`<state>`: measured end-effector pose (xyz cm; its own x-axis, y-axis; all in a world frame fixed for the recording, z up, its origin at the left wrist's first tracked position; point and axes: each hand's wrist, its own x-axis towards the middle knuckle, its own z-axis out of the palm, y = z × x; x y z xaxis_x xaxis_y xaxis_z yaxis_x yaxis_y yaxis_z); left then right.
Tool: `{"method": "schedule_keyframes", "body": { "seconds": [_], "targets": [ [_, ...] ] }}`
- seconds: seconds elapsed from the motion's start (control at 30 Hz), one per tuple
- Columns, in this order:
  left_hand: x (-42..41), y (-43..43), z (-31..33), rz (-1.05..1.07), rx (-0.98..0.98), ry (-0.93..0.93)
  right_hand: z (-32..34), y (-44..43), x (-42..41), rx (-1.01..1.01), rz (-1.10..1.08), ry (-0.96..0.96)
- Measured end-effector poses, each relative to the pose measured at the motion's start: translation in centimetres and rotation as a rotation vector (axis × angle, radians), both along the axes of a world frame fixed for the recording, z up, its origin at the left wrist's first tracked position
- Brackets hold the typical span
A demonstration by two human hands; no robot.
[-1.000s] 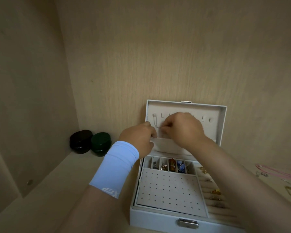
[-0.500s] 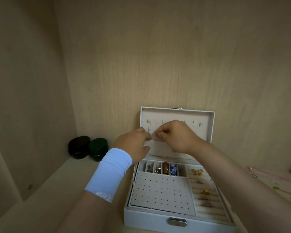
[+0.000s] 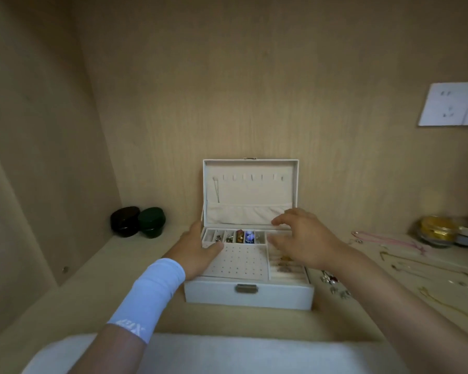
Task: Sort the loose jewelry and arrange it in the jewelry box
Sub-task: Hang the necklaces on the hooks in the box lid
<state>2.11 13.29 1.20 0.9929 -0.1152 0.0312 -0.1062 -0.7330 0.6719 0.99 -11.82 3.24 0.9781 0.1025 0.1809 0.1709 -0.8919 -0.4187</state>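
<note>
Left hand (image 3: 197, 249) rests open on jewelry box (image 3: 281, 296); right hand (image 3: 304, 238) spread, empty. Chains (image 3: 432, 296), lower right: likely limp, tangle-prone; pinch 1 end.

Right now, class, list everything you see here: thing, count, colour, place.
jewelry box: 1, white, shelf centre, lid open
necklace: 1, thin, hanging inside lid, left
round pots: 2, black and dark green, back left corner
cord: 1, pink, shelf right
loose chains: several, gold, far right
earrings: small cluster, silvery, beside box's right
jars: 2, clear, back right
wall panel: 1, white, upper right
left hand: 1, blue sleeve, resting on box's left edge
right hand: 1, bare, open above box's right side
</note>
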Motion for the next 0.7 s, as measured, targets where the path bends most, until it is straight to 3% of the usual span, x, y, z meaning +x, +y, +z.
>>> {"method": "schedule_keyframes", "body": {
  "seconds": [0.23, 0.57, 0.7],
  "targets": [
    [-2.2, -1.9, -0.9, 0.037, -0.017, 0.028, -3.0, -0.8, -4.3, 0.282, -0.004, 0.226],
    [-4.3, -3.4, -1.3, 0.051, 0.059, 0.038, -3.4, -2.1, -6.9, 0.269, 0.014, 0.2],
    [-4.6, -4.7, 0.0, 0.168, 0.069, -0.212, -2.1, -3.8, -7.3, 0.298, -0.01, 0.14]
  ]
}}
